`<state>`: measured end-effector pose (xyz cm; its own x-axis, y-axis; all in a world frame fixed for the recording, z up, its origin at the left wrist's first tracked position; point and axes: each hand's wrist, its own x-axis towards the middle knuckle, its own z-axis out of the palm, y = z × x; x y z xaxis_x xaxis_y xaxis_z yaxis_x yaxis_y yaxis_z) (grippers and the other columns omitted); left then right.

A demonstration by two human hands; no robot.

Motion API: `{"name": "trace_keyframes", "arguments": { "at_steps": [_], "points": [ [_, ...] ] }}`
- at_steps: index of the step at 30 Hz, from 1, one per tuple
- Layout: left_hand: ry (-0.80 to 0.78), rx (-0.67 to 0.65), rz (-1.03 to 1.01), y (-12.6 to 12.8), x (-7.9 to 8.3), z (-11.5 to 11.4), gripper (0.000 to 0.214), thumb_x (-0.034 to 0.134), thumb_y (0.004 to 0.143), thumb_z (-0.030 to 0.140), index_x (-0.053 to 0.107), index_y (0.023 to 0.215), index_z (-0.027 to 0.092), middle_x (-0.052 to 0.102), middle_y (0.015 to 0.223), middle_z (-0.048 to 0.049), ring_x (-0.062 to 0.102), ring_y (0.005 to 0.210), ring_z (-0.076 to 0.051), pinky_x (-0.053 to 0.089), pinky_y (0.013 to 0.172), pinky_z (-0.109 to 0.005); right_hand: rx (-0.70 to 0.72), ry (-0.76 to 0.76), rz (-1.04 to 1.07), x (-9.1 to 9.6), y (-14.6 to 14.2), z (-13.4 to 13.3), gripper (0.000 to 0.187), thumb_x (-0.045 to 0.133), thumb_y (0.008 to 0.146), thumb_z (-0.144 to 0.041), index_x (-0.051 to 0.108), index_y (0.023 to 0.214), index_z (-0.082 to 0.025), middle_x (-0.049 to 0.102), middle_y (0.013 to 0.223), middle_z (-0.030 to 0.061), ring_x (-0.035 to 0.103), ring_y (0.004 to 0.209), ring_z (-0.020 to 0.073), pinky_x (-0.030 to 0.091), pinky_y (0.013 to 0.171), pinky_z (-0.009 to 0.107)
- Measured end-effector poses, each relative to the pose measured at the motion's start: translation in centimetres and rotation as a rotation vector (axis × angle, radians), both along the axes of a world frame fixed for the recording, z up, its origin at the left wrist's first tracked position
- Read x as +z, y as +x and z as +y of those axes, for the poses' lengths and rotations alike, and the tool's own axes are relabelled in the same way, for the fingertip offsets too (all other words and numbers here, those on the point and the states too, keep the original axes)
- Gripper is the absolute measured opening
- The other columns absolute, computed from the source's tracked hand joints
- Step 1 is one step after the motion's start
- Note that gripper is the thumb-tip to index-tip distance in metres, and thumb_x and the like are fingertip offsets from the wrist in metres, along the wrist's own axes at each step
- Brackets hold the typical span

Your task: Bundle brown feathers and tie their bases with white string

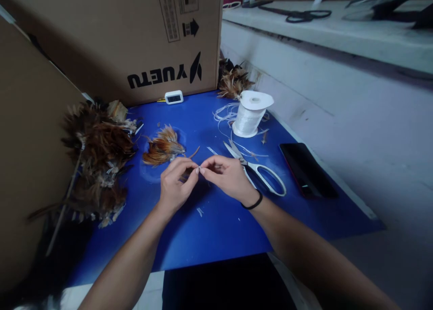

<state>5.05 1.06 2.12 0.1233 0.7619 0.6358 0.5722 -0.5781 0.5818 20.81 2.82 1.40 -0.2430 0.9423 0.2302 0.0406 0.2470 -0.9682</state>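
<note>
My left hand (176, 183) and my right hand (232, 177) meet over the middle of the blue table surface (216, 233). Thumb and forefinger of each are pinched, tip to tip, around a tiny pale thing that is mostly hidden. A thin brown feather (194, 153) shows just beyond the left fingers; whether it is held, I cannot tell. Past the left hand lies a small bunch of brown feathers (164, 146). White-handled scissors (270, 177) lie partly open beside my right hand, blades pointing away. A spool of white ribbon (248, 118) stands behind them, with loose loops around it.
Large piles of brown feathers (98, 147) line the left side. A cardboard box (111, 39) rises at the back, with a small white digital display (174, 97) before it. A dark phone (306, 170) lies at right. Black scissors (301, 16) rest on the ledge (368, 41).
</note>
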Motion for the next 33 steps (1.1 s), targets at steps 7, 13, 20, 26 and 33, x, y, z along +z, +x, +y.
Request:
{"name": "trace_keyframes", "arguments": {
  "at_steps": [7, 13, 20, 26, 33],
  "points": [
    [-0.135, 0.018, -0.081, -0.1, -0.5, 0.3, 0.005, 0.059, 0.079, 0.021, 0.063, 0.079, 0.017, 0.064, 0.08, -0.0029, 0.059, 0.076, -0.014, 0.047, 0.071, -0.027, 0.083, -0.24, 0.15, -0.4, -0.2, 0.4, 0.013, 0.068, 0.068, -0.025, 0.061, 0.072, -0.014, 0.059, 0.058, -0.0021, 0.057, 0.052, 0.0091, 0.05, 0.051, 0.023],
    [-0.199, 0.022, -0.109, -0.2, -0.8, 0.4, 0.01, 0.058, 0.081, 0.026, 0.064, 0.084, 0.018, 0.066, 0.079, -0.0022, 0.061, 0.071, -0.013, 0.047, 0.067, -0.025, 0.06, -0.301, 0.238, 0.0, -0.4, 0.4, 0.014, 0.071, 0.063, -0.02, 0.062, 0.072, -0.014, 0.061, 0.059, -0.002, 0.058, 0.053, 0.0089, 0.05, 0.05, 0.022],
    [-0.164, 0.008, -0.067, -0.1, -0.6, 0.3, 0.008, 0.059, 0.08, 0.023, 0.063, 0.084, 0.018, 0.068, 0.08, -0.0027, 0.063, 0.073, -0.013, 0.049, 0.068, -0.025, 0.025, -0.189, 0.159, -0.5, -0.2, 0.5, 0.009, 0.068, 0.068, -0.021, 0.065, 0.074, -0.015, 0.062, 0.062, -0.0009, 0.058, 0.054, 0.0097, 0.051, 0.053, 0.024],
    [-0.336, -0.037, -0.3, -0.2, -0.9, 0.6, 0.011, 0.061, 0.079, 0.027, 0.062, 0.083, 0.017, 0.064, 0.066, 0.0009, 0.062, 0.058, -0.011, 0.051, 0.058, -0.022, -0.079, 0.285, -0.106, 0.0, -0.1, -0.3, 0.011, 0.058, 0.078, -0.018, 0.068, 0.08, -0.021, 0.067, 0.081, 0.0024, 0.062, 0.076, 0.0135, 0.05, 0.074, 0.029],
    [-0.089, -0.001, -0.197, -0.5, -0.8, 0.5, 0.006, 0.061, 0.079, 0.022, 0.063, 0.083, 0.018, 0.067, 0.079, -0.0027, 0.063, 0.071, -0.012, 0.051, 0.067, -0.025, 0.078, -0.211, 0.119, 0.7, -0.2, -0.2, 0.019, 0.067, 0.072, -0.032, 0.061, 0.078, -0.015, 0.063, 0.069, 0.0015, 0.06, 0.061, 0.0112, 0.05, 0.056, 0.024]
  ]
}}
